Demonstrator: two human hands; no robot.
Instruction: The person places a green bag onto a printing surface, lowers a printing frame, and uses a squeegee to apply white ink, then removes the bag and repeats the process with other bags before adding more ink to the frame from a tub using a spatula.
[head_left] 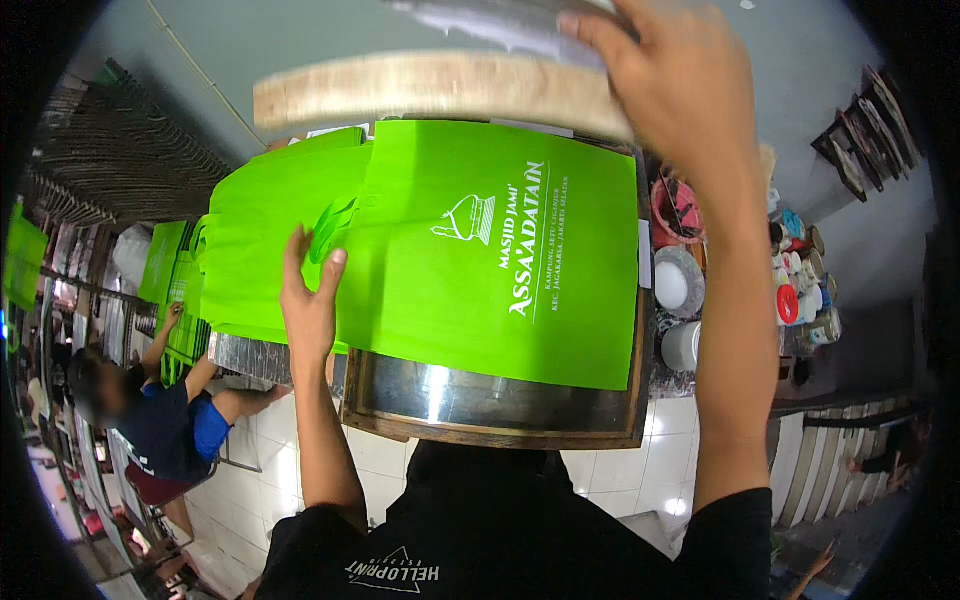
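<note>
Green non-woven printed bag (500, 250) lies flat on the metal-faced worktop (480, 400); left hand (308, 300) rests on its edge, fingers (294, 250) spread. Right hand (670, 90) fingers clamp the raised wooden-framed screen (430, 90).

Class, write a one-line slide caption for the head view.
Left hand presses a green bag on a platen while right hand holds the raised frame.

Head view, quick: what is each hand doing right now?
Left hand: open, fingers on the green bag.
Right hand: closed on the raised wooden-framed screen.

Seated person in blue (165, 425); paint pots (800, 290) beside press.
</note>
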